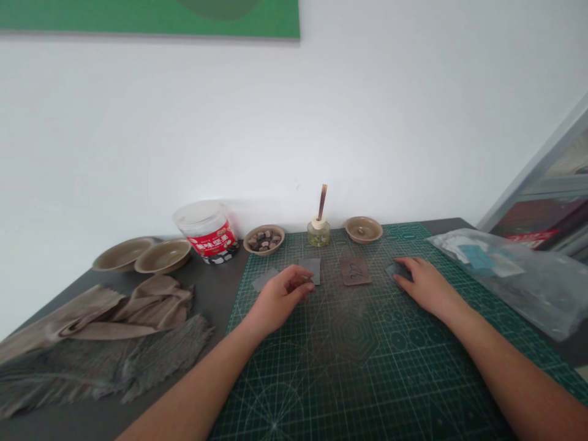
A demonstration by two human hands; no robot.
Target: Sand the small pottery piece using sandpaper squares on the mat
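My left hand (283, 295) hovers at or just above the cutting mat, fingers loosely curled and thumb apart, with nothing seen between them. Beside its fingertips lies a grey square (314, 267) that looks like sandpaper. Another grey piece (264, 280) lies partly behind this hand. Over on the right, the thumb and fingers of my right hand (427, 285) close on a small dark grey sandpaper piece (393, 269), partly hidden by the fingers. Between the hands a brown square (355, 271) lies flat, with dark handwritten marks on it.
The green cutting mat (312, 380) covers much of the dark table. Along the wall stand a bowl of brown lumps (264, 239), a reed diffuser (318, 233), a bowl (364, 229) and a red-labelled tub (207, 233). Cloths (114, 331) lie left, a plastic bag (523, 269) right.
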